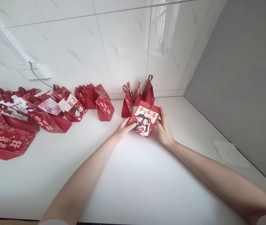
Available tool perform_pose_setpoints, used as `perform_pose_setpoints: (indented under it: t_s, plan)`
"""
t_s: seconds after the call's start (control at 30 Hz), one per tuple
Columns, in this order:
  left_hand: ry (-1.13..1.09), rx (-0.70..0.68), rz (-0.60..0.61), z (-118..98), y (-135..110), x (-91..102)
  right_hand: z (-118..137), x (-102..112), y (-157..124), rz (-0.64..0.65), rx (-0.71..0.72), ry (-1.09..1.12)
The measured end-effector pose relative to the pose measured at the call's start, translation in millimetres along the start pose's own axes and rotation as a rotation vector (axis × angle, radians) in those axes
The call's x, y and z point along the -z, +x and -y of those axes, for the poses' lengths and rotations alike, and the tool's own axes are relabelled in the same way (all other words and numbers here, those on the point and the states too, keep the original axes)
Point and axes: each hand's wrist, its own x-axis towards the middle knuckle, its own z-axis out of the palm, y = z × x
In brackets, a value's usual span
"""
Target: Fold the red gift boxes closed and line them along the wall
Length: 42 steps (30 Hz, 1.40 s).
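Between my two hands is a red paper gift box [146, 120] with a cartoon bride and groom and gold-toned lettering on its front. My left hand [124, 128] grips its lower left side, the thumb lying over the printed face. On the right edge, my right hand [164, 129] is closed around the side, with some fingers hidden behind the box. Its top flap [145, 104] points toward the wall. Just behind it stand several finished-looking boxes with ribbon loops, among them a red patterned box [127, 102] and a plain-sided red box [148, 89].
Many red gift boxes [49, 122] crowd the left of the white table [123, 184], one red box [105, 106] standing nearer the middle. A white sheet [230, 153] lies by the grey panel [243, 78] at right. A wall socket [34, 72] with a cable is behind.
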Motion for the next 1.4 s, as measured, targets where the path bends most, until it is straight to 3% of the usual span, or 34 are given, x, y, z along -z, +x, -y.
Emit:
perform_pose_setpoints:
  t_s: [0.17, 0.27, 0.37, 0.47, 0.6, 0.9, 0.97, 1.1, 1.3, 1.4]
  plan:
    - [0.075, -0.016, -0.045, 3.1, 0.4, 2.1, 5.5, -2.9, -2.6, 0.113, -0.016, 0.016]
    - [0.181, -0.029, -0.072, 7.6, 2.3, 3.6, -4.9, -0.9, 4.9, 0.231, -0.117, -0.145]
    - [0.137, -0.011, -0.047, 11.4, 5.6, 6.6, -13.7, 1.8, 11.0, 0.284, -0.139, -0.255]
    - [0.06, -0.027, -0.1, 14.5, 10.3, 10.9, -14.3, 3.1, 10.9, 0.268, -0.115, -0.193]
    - [0.073, -0.071, -0.243, 15.1, 11.8, 11.0, -7.6, 2.2, 7.0, 0.303, -0.208, -0.03]
    - [0.022, -0.121, 0.128, 1.3, 2.3, 8.4, -1.2, -0.8, 2.9, 0.323, -0.161, -0.098]
    - [0.066, -0.109, 0.111, 2.9, 2.8, 9.0, -1.8, -0.9, 2.4, 0.329, -0.122, -0.145]
    - [0.094, -0.015, -0.032, 4.7, 1.7, 6.0, -2.5, 0.7, 3.9, 0.202, -0.109, -0.17]
    - [0.174, -0.015, 0.036, -3.1, -2.4, -1.7, 0.9, 5.0, 5.6, -0.098, -0.1, -0.054]
    - [0.183, -0.008, 0.028, -4.1, -2.4, -3.0, 2.5, 3.9, 3.6, -0.076, -0.004, 0.02]
